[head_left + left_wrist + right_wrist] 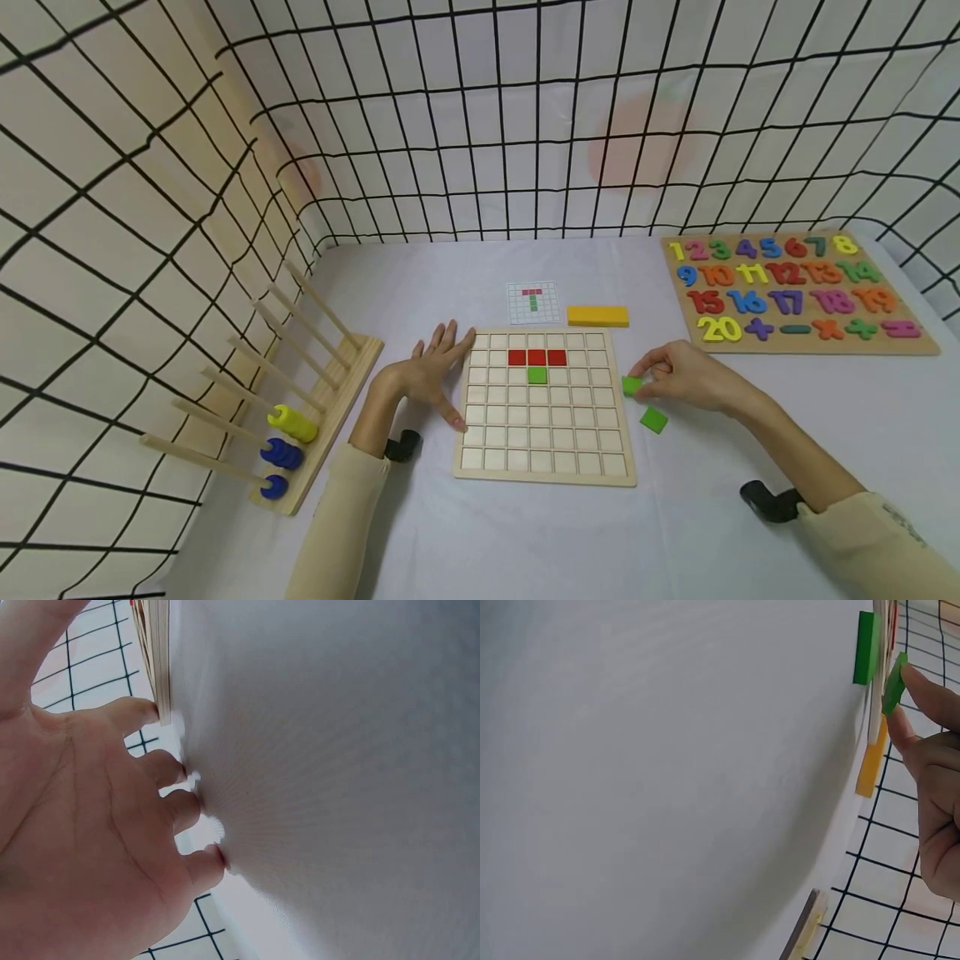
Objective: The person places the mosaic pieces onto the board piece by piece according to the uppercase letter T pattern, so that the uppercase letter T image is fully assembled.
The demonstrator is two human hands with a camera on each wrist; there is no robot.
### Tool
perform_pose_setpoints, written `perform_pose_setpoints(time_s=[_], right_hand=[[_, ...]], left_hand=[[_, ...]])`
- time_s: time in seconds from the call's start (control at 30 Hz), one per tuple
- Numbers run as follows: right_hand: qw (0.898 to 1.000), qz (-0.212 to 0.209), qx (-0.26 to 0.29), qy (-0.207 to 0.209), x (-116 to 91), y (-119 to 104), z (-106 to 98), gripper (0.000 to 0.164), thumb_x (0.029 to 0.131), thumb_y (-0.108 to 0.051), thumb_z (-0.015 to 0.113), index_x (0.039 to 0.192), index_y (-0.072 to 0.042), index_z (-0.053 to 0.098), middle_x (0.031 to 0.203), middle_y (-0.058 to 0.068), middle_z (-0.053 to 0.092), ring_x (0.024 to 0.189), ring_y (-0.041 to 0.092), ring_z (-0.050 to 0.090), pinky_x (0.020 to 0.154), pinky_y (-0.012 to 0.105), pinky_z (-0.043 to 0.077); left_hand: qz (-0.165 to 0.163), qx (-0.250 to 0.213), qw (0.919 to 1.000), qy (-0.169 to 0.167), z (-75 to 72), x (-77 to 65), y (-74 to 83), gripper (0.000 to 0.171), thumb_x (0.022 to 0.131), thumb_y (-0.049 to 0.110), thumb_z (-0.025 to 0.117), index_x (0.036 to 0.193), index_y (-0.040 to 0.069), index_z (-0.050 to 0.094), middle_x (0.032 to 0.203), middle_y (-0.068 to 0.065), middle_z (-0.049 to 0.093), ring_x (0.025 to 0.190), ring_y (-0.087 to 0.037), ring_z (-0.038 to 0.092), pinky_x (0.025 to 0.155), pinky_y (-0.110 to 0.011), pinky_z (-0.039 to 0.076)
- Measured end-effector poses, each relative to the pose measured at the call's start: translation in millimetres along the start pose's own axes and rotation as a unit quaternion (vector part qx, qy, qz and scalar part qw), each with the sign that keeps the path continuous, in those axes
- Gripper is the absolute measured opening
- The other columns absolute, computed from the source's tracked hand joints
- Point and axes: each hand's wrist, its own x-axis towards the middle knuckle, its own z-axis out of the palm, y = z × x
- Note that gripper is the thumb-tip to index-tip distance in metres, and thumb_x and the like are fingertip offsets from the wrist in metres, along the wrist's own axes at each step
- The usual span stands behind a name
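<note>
A wooden grid board [517, 476] lies flat, with three red tiles [537, 357] in a row and one green tile [537, 375] under the middle one. My left hand [429, 373] is spread at its left side, thumb and index finger touching the edge; in the left wrist view the other fingertips [214, 859] rest on the table. Just off the board's right edge, my right hand [686, 379] pinches a green square tile [631, 386] between thumb and fingers. The right wrist view shows this pinched tile [895, 684] held above the table. Another loose green tile [653, 420] lies nearby.
Behind the board are a small pattern card [533, 302] and a yellow bar [597, 316]. A number puzzle board [802, 346] lies at the back right. On the left stands a wooden peg rack [330, 417] with yellow and blue beads. Black wire mesh [465, 125] surrounds the table.
</note>
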Motion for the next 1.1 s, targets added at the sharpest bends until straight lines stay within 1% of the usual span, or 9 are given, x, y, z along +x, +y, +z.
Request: perform_pose_setpoints(time_s=[0.2,0.27,0.4,0.57,0.8,0.9,1.0,1.1], right_hand=[[1.0,-0.029,0.005,0.007,3,-17,3,0.038,0.09,-0.019,0.079,0.117,0.005,0.07,0.059,-0.005,0.036,0.055,0.008,0.031,0.051,0.022,0.025],[0.999,-0.037,0.01,0.001,5,-25,7,0.037,0.09,-0.02,0.079,0.117,0.005,0.071,0.059,-0.005,0.035,0.054,0.008,0.031,0.051,0.022,0.025],[0.999,-0.046,0.008,-0.01,11,-41,18,0.036,0.09,-0.021,0.081,0.116,0.003,0.072,0.058,-0.005,0.035,0.053,0.009,0.031,0.051,0.021,0.024],[0.998,-0.054,0.002,-0.016,23,-60,35,0.032,0.088,-0.017,0.082,0.113,0.001,0.074,0.055,-0.005,0.032,0.051,0.011,0.028,0.051,0.021,0.022],[0.998,-0.055,-0.019,-0.009,37,-84,54,0.028,0.086,-0.016,0.083,0.109,-0.001,0.076,0.056,-0.005,0.033,0.051,0.012,0.03,0.052,0.021,0.021],[0.999,-0.046,-0.022,-0.006,41,-89,59,0.027,0.083,-0.014,0.085,0.106,-0.002,0.077,0.057,-0.005,0.033,0.053,0.012,0.03,0.053,0.022,0.021],[0.999,-0.033,-0.026,-0.007,45,-91,63,0.027,0.082,-0.014,0.086,0.105,-0.004,0.078,0.06,-0.004,0.036,0.057,0.012,0.034,0.054,0.022,0.023],[0.999,-0.031,-0.036,-0.007,47,-91,66,0.026,0.081,-0.013,0.087,0.104,-0.005,0.078,0.062,-0.003,0.039,0.059,0.013,0.036,0.055,0.023,0.024]], left_hand=[[0.0,-0.001,1.0,-0.001,0.0,-0.9,-0.4,0.151,0.063,0.041,0.1,0.167,0.02,-0.008,0.17,-0.015,-0.027,0.159,-0.033,-0.027,0.129,-0.059,-0.012],[0.0,-0.002,1.0,-0.001,0.0,-1.3,-0.6,0.15,0.063,0.041,0.1,0.167,0.02,-0.008,0.17,-0.015,-0.027,0.159,-0.033,-0.027,0.129,-0.059,-0.012],[0.001,-0.002,1.0,-0.003,0.1,-2.0,-0.3,0.15,0.064,0.041,0.099,0.167,0.02,-0.008,0.17,-0.015,-0.027,0.159,-0.033,-0.027,0.129,-0.059,-0.012],[0.0,0.0,1.0,-0.004,0.2,-1.4,0.3,0.15,0.064,0.042,0.099,0.167,0.021,-0.008,0.17,-0.015,-0.027,0.159,-0.032,-0.027,0.129,-0.059,-0.012],[-0.002,-0.004,1.0,-0.002,0.9,0.1,-1.1,0.15,0.064,0.041,0.099,0.167,0.02,-0.008,0.17,-0.015,-0.027,0.159,-0.032,-0.027,0.129,-0.059,-0.012],[-0.002,-0.004,1.0,-0.002,0.7,0.8,-0.7,0.149,0.065,0.041,0.099,0.167,0.02,-0.008,0.17,-0.015,-0.027,0.159,-0.032,-0.027,0.129,-0.059,-0.012],[-0.003,-0.004,1.0,-0.004,0.4,0.7,-0.1,0.149,0.065,0.041,0.099,0.167,0.02,-0.008,0.17,-0.014,-0.027,0.159,-0.032,-0.027,0.129,-0.058,-0.013],[-0.004,-0.004,1.0,-0.004,0.3,0.1,-0.3,0.15,0.065,0.04,0.099,0.167,0.02,-0.008,0.17,-0.014,-0.028,0.159,-0.031,-0.027,0.129,-0.058,-0.013]])
